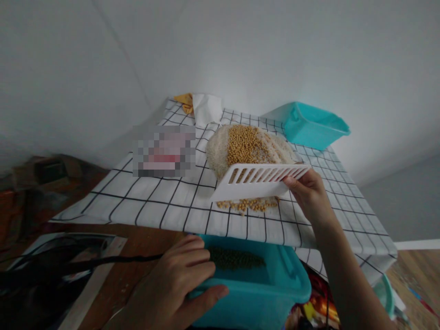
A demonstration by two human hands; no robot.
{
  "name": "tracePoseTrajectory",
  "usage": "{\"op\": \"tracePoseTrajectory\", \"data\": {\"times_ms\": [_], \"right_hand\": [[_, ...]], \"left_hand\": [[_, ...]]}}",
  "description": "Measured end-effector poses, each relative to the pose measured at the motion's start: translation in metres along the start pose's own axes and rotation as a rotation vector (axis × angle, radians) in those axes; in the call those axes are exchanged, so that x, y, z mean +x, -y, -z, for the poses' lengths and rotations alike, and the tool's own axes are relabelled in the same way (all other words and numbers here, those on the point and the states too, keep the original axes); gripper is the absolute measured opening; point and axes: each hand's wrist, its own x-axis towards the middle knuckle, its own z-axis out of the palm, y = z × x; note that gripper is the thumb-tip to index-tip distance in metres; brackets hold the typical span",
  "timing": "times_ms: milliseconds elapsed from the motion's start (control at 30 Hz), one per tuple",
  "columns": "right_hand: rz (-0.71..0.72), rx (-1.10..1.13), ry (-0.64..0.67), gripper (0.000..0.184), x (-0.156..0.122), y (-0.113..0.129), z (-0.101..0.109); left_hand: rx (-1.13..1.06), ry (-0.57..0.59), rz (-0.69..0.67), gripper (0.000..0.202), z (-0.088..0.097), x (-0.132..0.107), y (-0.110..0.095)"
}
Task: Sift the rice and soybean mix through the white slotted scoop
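My right hand (309, 195) pinches one end of a white plastic slotted panel (220, 189), held tilted over the table's near half. Behind the panel lies a heap of pale rice-like grains (217, 149) with yellow soybean-like beans (243, 143) spread over its top. Some loose beans (245, 205) sit on the cloth just below the panel's lower edge. My left hand (187, 279) is closed over the left rim of a teal plastic bin (250, 300) below the table's front edge. Dark green small beans or grains (237, 259) lie inside that bin.
A checked white cloth (154, 201) covers the table. At the back right stands a second teal bin (316, 130). White paper (207, 109) and a yellow cloth-like item (187, 101) lie at the back left, near a blurred-out patch. A black cable (127, 259) runs at lower left.
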Motion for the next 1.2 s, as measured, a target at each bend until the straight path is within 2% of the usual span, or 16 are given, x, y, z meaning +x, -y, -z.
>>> {"op": "tracePoseTrajectory", "data": {"times_ms": [100, 300, 467, 700, 867, 1200], "right_hand": [[0.028, 0.017, -0.013, 0.02, 0.002, -0.002, -0.007], [0.046, -0.03, 0.06, 0.017, 0.009, -0.003, -0.017], [0.017, -0.025, 0.084, 0.018, 0.007, 0.0, -0.011], [0.044, -0.043, 0.028, 0.021, 0.009, -0.001, -0.016], [0.027, -0.074, 0.078, 0.018, 0.011, -0.001, -0.017], [-0.013, -0.036, 0.131, 0.018, 0.008, 0.001, -0.003]], "left_hand": [[0.003, 0.001, -0.002, 0.041, 0.0, 0.001, -0.001], [-0.006, 0.003, 0.002, 0.041, 0.001, 0.002, -0.003], [-0.018, -0.001, 0.012, 0.04, 0.0, 0.0, -0.001], [-0.004, -0.006, 0.006, 0.04, 0.001, 0.002, -0.002], [-0.002, -0.007, -0.007, 0.039, 0.0, 0.001, -0.001], [-0.003, -0.017, 0.002, 0.039, 0.001, 0.003, -0.003]]}}
